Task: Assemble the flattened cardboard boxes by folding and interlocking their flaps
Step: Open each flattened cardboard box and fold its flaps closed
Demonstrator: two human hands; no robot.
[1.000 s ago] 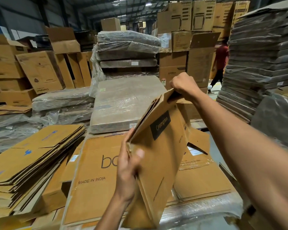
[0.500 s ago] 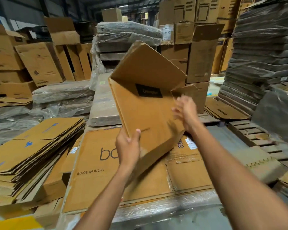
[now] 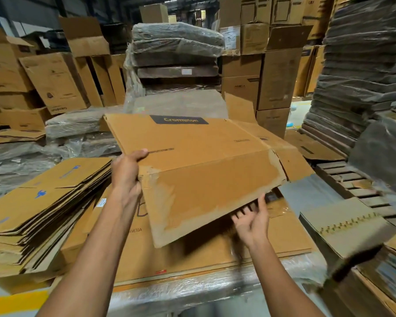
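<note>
A brown cardboard box (image 3: pixel 199 152) with a black label is held in the air in front of me, lying wide with a large flap (image 3: pixel 206 197) hanging toward me. My left hand (image 3: pixel 127 172) grips the box's left edge, thumb on top. My right hand (image 3: pixel 252 217) is palm-up under the flap's lower right edge, fingers straight and spread, touching its underside. The box's right end flaps stick out to the right, one bent upward.
Below lies a wrapped pallet of large flat cartons (image 3: pixel 215 259). A pile of flattened boxes (image 3: pixel 39 202) sits at left. Wrapped bundles (image 3: pixel 176 53) stand behind, tall wrapped stacks (image 3: pixel 361 65) at right, a wooden pallet (image 3: pixel 352 179) on the floor.
The box has swung from upright to lying wide, its big flap now facing me. My right hand dropped from the box's side to under the flap; my left hand moved up along the left edge.
</note>
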